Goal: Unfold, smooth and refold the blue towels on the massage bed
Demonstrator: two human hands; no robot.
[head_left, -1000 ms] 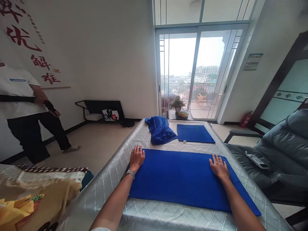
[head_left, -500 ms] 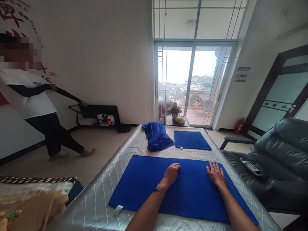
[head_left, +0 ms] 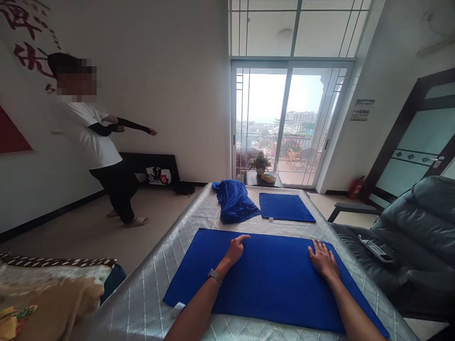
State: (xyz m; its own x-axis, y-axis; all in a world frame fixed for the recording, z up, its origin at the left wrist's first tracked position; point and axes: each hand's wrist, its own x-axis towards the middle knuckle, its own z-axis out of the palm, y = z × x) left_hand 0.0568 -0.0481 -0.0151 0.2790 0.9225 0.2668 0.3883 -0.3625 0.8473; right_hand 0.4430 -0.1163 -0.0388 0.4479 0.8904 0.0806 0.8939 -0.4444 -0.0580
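Note:
A large blue towel (head_left: 270, 284) lies spread flat across the near part of the silver quilted table cover (head_left: 149, 279), a white tag at its near left corner. On the towel's upper left part rests my left hand (head_left: 236, 249), empty, its index finger stretched out and the others partly curled. My right hand (head_left: 323, 258) lies palm down near the towel's far right corner, fingers spread. Beyond the far edge are a smaller blue cloth rectangle (head_left: 287, 207) lying flat and a crumpled blue cloth (head_left: 236, 201) to its left.
A person (head_left: 103, 137) in a white shirt stands at the left, one arm stretched out. To the right is a dark recliner (head_left: 419, 237) with a white device (head_left: 377, 248) on its seat. A potted plant (head_left: 260, 163) stands behind the table; bedding (head_left: 53, 293) is at lower left.
My left hand has slid left over the towel, its index finger now more extended. My right hand stays flat. The person at the left has moved to the right and stands more upright.

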